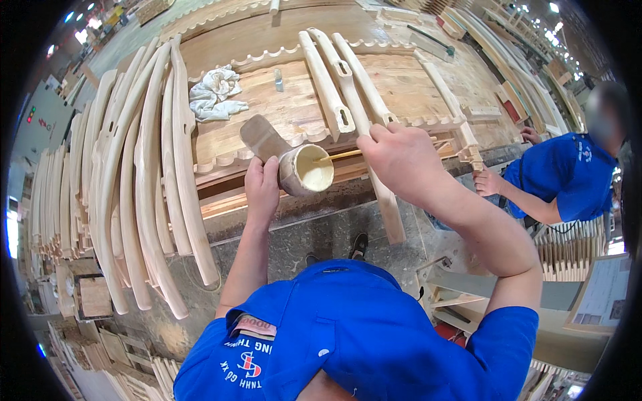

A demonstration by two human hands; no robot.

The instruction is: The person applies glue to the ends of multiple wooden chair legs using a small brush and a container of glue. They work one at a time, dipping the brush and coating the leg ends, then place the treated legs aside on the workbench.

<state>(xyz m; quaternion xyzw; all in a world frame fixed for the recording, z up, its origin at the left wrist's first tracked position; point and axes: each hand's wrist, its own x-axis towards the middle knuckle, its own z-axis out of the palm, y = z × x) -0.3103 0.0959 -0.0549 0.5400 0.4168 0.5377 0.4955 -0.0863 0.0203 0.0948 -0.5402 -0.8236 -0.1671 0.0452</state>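
My left hand point(262, 187) grips a round cup point(289, 175) of pale cream liquid point(315, 170), its mouth tilted to the right. A flat brown wooden piece point(265, 139) sticks out beside the cup, above my thumb; I cannot tell if it is joined to it. My closed right hand point(404, 160) holds a thin yellowish stick point(344, 155), whose far end reaches into the cup. Beneath and beyond the right hand lie three pale wooden parts point(328, 83), some with oval slots near their ends. One of them point(388, 210) juts past the bench edge towards me.
A crumpled white cloth point(217, 95) and a small clear bottle point(278, 80) lie on the wooden bench point(267, 110). Many curved wooden pieces point(144, 167) are stacked at the left. A co-worker in blue point(562, 177) stands at the right, hands near a wooden part point(476, 159).
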